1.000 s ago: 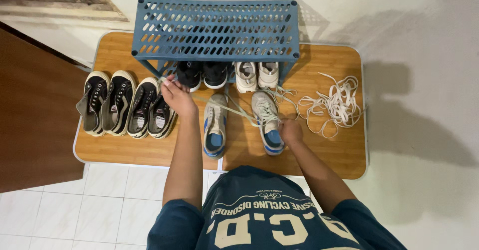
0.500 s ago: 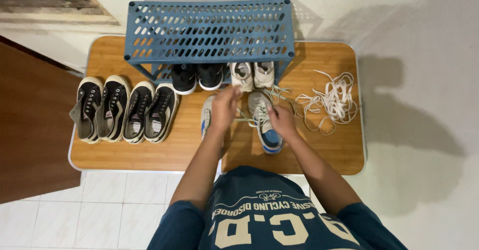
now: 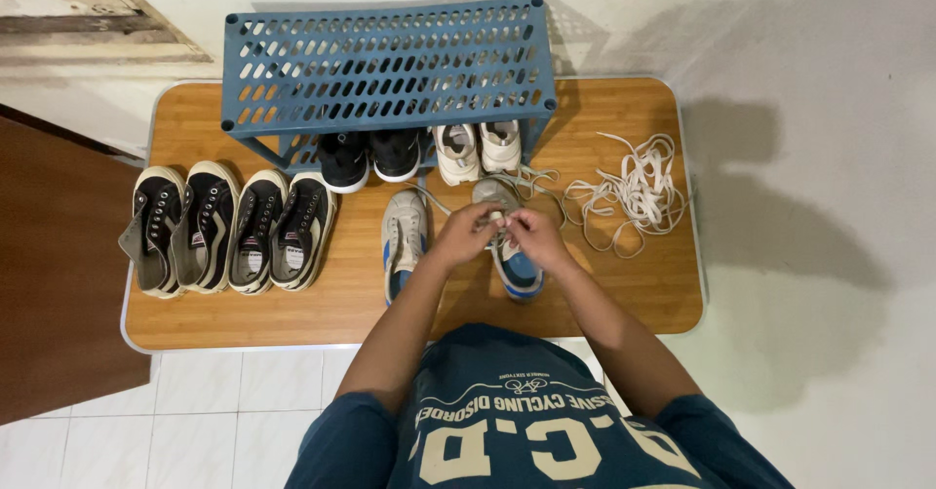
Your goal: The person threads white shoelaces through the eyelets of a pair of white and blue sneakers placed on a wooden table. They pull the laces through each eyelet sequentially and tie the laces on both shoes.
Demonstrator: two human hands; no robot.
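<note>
Head view, looking down on a low wooden table (image 3: 634,294). Left hand (image 3: 466,235) and right hand (image 3: 531,235) meeting over the right grey-and-blue sneaker (image 3: 512,265), fingers of both pinched shut on a white lace (image 3: 498,218) at its throat. Matching left sneaker (image 3: 403,240) lying just beside, untouched, one lace trailing off toward the rack. Two sneakers in that pair. Four black canvas shoes (image 3: 229,228) lined up at the table's left. Under the blue perforated shoe rack (image 3: 385,65): two black shoes (image 3: 369,156) and two white shoes (image 3: 478,150). One loose tangle of white laces (image 3: 634,182) to the right, apart from the hands.
</note>
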